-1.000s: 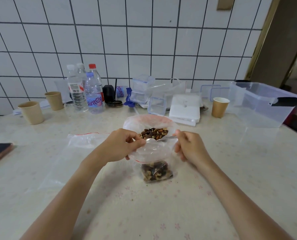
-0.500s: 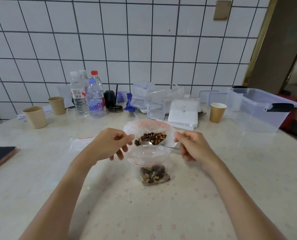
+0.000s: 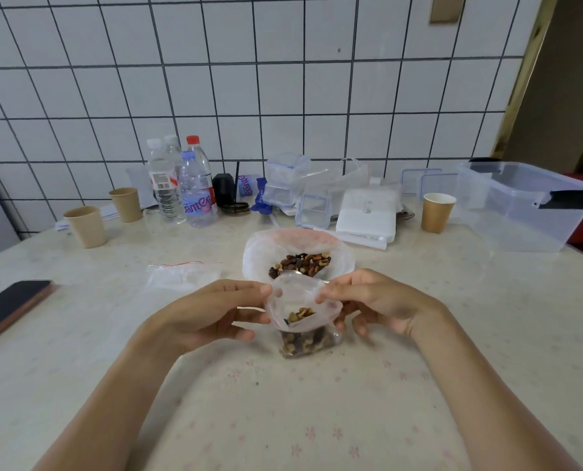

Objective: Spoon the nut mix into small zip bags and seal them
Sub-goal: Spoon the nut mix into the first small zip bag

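Observation:
A small clear zip bag [image 3: 305, 329] stands on the table, its lower part filled with nut mix. My left hand [image 3: 215, 309] pinches the left side of its open mouth, and my right hand [image 3: 375, 300] pinches the right side. Just behind the bag sits a large translucent bag [image 3: 259, 253] holding the nut mix [image 3: 300, 263]. A metal spoon [image 3: 291, 272] lies in that mix, only its bowl showing above the small bag. An empty zip bag with a red strip [image 3: 181, 275] lies flat to the left.
A phone [image 3: 9, 309] lies at the left edge. Paper cups [image 3: 86, 226] [image 3: 436, 212], water bottles [image 3: 195, 192], small clear boxes [image 3: 313, 209], a white box [image 3: 366, 217] and a big clear tub [image 3: 524, 205] line the back by the tiled wall.
My right hand has let go of the spoon, left in the nut mix, and taken hold of the small bag's mouth. Both hands now hold the bag's rim.

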Available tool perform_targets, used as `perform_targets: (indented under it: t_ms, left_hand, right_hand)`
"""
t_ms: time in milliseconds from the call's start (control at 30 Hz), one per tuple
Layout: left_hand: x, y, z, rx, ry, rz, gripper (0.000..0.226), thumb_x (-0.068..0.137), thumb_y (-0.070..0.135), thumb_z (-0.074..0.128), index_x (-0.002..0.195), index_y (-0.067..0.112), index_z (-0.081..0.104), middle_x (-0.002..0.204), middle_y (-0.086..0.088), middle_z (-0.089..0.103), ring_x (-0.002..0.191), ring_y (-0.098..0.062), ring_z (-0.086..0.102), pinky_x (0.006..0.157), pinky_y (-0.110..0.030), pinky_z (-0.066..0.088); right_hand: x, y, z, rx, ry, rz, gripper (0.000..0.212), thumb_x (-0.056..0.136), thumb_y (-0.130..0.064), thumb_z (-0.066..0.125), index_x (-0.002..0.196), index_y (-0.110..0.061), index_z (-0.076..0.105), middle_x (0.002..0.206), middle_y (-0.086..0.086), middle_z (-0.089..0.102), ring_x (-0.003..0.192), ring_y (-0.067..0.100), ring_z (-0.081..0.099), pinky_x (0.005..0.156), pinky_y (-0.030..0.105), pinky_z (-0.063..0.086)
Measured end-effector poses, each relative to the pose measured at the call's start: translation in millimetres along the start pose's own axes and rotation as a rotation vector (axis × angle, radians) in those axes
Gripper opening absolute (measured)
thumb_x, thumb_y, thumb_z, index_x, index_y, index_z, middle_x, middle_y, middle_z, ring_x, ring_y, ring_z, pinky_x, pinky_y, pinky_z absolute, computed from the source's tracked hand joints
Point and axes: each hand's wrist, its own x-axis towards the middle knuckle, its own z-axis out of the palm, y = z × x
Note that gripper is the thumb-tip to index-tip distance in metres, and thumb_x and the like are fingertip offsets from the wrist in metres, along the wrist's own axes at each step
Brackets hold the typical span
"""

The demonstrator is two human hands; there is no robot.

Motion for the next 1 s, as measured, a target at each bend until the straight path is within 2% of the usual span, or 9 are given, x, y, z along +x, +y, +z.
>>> perform_targets:
  t_ms: [167, 300, 400, 467, 533, 700, 767, 867, 1000]
  left_hand:
    - [2, -6, 12, 0.091, 0.037, 0.048, 0.053, 0.073, 0.051, 0.09, 0.117, 0.024, 0.078, 0.12, -0.006, 0.076, 0.1, -0.013, 0.072, 0.074, -0.027, 0.061]
    - [6, -11, 20, 0.121, 0.124, 0.126, 0.025, 0.085, 0.034, 0.084, 0.1, 0.016, 0.077, 0.11, -0.007, 0.077, 0.095, -0.017, 0.073, 0.071, -0.029, 0.06]
    - [7, -12, 22, 0.108, 0.163, 0.188, 0.016, 0.097, 0.024, 0.072, 0.101, 0.009, 0.068, 0.112, -0.008, 0.078, 0.091, -0.02, 0.074, 0.067, -0.031, 0.06]
    - [7, -11, 25, 0.096, 0.234, 0.248, 0.01, 0.099, 0.018, 0.067, 0.096, 0.009, 0.066, 0.097, -0.008, 0.078, 0.084, -0.021, 0.072, 0.06, -0.031, 0.057]
    - [8, -9, 27, 0.081, 0.323, 0.321, 0.01, 0.1, 0.011, 0.065, 0.09, 0.009, 0.065, 0.081, -0.01, 0.072, 0.075, -0.021, 0.069, 0.055, -0.03, 0.052]
    - [6, -7, 27, -0.034, 0.426, 0.522, 0.01, 0.093, 0.009, 0.075, 0.089, 0.013, 0.066, 0.07, -0.012, 0.064, 0.064, -0.018, 0.063, 0.049, -0.027, 0.048]
    - [4, -9, 26, -0.013, 0.404, 0.546, 0.014, 0.088, 0.012, 0.081, 0.091, 0.015, 0.068, 0.07, -0.008, 0.064, 0.063, -0.016, 0.062, 0.049, -0.026, 0.048]
    - [4, -12, 24, 0.046, 0.373, 0.517, 0.013, 0.084, 0.012, 0.085, 0.087, 0.016, 0.073, 0.068, -0.005, 0.062, 0.06, -0.016, 0.061, 0.049, -0.027, 0.049]
    - [9, -18, 26, 0.263, 0.517, 0.45, 0.008, 0.094, 0.02, 0.073, 0.086, 0.02, 0.074, 0.061, -0.002, 0.064, 0.05, -0.016, 0.06, 0.047, -0.029, 0.051]
  right_hand:
    - [6, 6, 10, -0.015, 0.165, -0.062, 0.028, 0.086, -0.024, 0.082, 0.102, -0.012, 0.063, 0.069, 0.021, 0.069, 0.048, 0.03, 0.068, 0.042, 0.027, 0.049]
    - [8, 9, 20, -0.159, 0.418, -0.25, 0.01, 0.096, -0.016, 0.073, 0.09, -0.019, 0.065, 0.063, 0.021, 0.068, 0.051, 0.047, 0.065, 0.052, 0.047, 0.055]
    - [7, 6, 28, -0.287, 0.55, -0.319, 0.026, 0.099, -0.012, 0.064, 0.081, -0.03, 0.065, 0.049, -0.002, 0.058, 0.042, 0.035, 0.053, 0.045, 0.06, 0.05]
    - [6, 2, 36, -0.333, 0.636, -0.339, 0.031, 0.1, -0.007, 0.059, 0.081, -0.03, 0.065, 0.046, -0.006, 0.055, 0.035, 0.032, 0.055, 0.04, 0.058, 0.049]
    - [3, -3, 44, -0.425, 0.729, -0.369, 0.026, 0.098, -0.006, 0.056, 0.086, -0.028, 0.063, 0.045, 0.0, 0.052, 0.032, 0.026, 0.055, 0.039, 0.051, 0.05]
    - [-13, -18, 49, -1.009, 0.86, -0.352, 0.015, 0.094, -0.015, 0.064, 0.107, -0.023, 0.064, 0.051, -0.005, 0.045, 0.052, 0.019, 0.045, 0.062, 0.039, 0.051]
    - [-19, -23, 52, -0.784, 0.849, -0.313, 0.01, 0.094, -0.019, 0.068, 0.1, -0.022, 0.062, 0.05, -0.001, 0.054, 0.047, 0.018, 0.055, 0.057, 0.036, 0.052]
    - [-28, -26, 54, -0.107, 0.654, -0.156, 0.02, 0.091, -0.023, 0.078, 0.101, -0.014, 0.063, 0.06, 0.005, 0.068, 0.052, 0.027, 0.07, 0.046, 0.031, 0.053]
    - [-36, -12, 53, 0.183, 0.467, -0.016, 0.035, 0.09, -0.026, 0.08, 0.113, -0.003, 0.067, 0.089, 0.015, 0.079, 0.076, 0.032, 0.076, 0.056, 0.034, 0.058]
